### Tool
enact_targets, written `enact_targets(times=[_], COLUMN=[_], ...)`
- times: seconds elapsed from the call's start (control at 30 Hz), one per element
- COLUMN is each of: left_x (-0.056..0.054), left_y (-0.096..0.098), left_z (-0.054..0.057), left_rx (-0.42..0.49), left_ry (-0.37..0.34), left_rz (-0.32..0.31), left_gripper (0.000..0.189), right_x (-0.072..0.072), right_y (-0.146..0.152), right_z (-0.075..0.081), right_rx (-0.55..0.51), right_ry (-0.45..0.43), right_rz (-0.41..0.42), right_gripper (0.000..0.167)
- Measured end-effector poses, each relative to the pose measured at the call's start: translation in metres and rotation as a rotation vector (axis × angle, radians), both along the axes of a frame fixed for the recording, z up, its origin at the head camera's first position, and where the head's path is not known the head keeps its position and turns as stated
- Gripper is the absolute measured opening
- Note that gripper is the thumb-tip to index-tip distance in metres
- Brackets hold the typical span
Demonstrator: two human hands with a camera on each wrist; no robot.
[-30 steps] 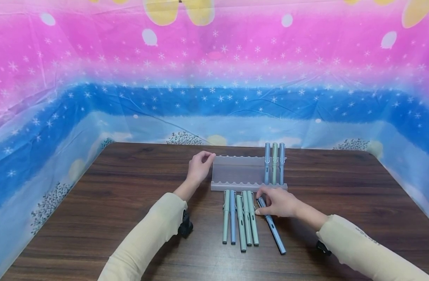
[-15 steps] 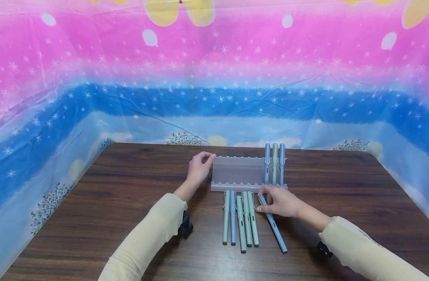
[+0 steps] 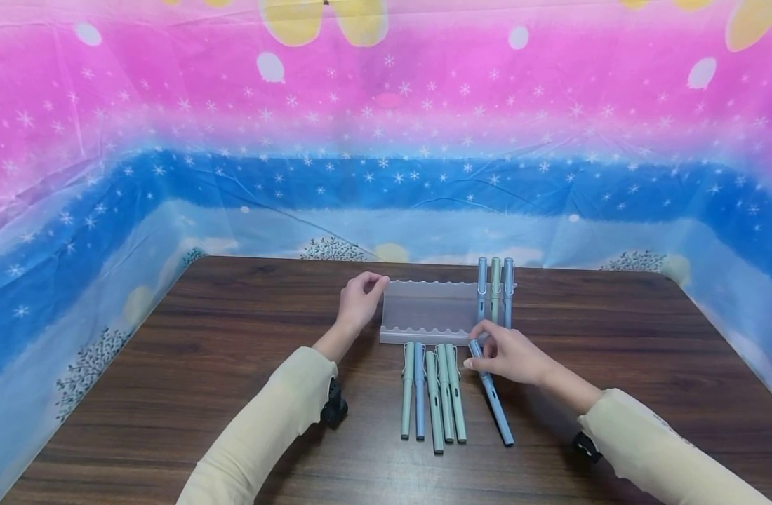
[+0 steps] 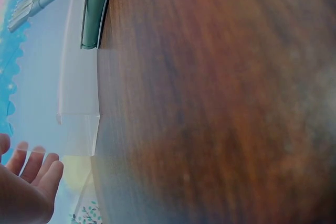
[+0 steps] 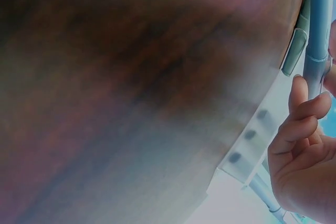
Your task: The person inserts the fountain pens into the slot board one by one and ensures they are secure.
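A translucent pen rack [image 3: 430, 308] with scalloped edges stands on the table. My left hand [image 3: 356, 300] holds its left edge between thumb and fingers; in the left wrist view, fingers [image 4: 35, 162] show at the clear panel. My right hand [image 3: 512, 354] pinches a blue pen [image 3: 496, 410] near its clip end, just in front of the rack's right part. In the right wrist view this pen [image 5: 319, 19] passes between thumb and fingers. Blue, green and blue pens [image 3: 496, 294] lean upright in the rack's right slots, their lower ends hidden by the right hand.
Several green pens [image 3: 448, 400] and one blue pen [image 3: 420, 393] lie side by side on the brown wooden table [image 3: 234, 308], in front of the rack. A patterned pink and blue cloth [image 3: 386, 175] hangs behind the table and along its sides.
My right hand has shifted slightly right and toward the rack, drawing the pinched blue pen with it; the pen's lower end has moved up a little. The left hand keeps its place.
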State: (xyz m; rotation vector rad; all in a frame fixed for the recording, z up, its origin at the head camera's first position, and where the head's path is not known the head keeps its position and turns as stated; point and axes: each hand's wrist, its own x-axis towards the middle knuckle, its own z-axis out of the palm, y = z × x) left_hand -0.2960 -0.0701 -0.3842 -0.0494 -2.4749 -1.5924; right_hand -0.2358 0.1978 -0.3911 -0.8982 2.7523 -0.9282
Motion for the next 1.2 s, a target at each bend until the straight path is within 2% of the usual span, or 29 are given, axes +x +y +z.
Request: enact_targets(times=[0.43, 0.67, 1.03, 1.2], left_x=[0.000, 0.000, 0.001, 0.001], left_y=[0.000, 0.000, 0.001, 0.001], left_z=[0.000, 0.000, 0.001, 0.000], left_rx=[-0.015, -0.020, -0.012, -0.011], left_ry=[0.010, 0.010, -0.001, 0.002], left_rz=[0.000, 0.005, 0.008, 0.007], left_gripper=[0.027, 0.026, 0.026, 0.026], right_x=[-0.007, -0.016, -0.025, -0.030], right_y=[0.005, 0.010, 0.014, 0.016], right_z=[0.007, 0.016, 0.039, 0.048], right_rx=[-0.075, -0.084, -0.152, -0.165], right_ry=[0.016, 0.080, 0.160, 0.225], right_rz=[-0.078, -0.111, -0.185, -0.214], right_gripper=[0.042, 0.040, 0.041, 0.040])
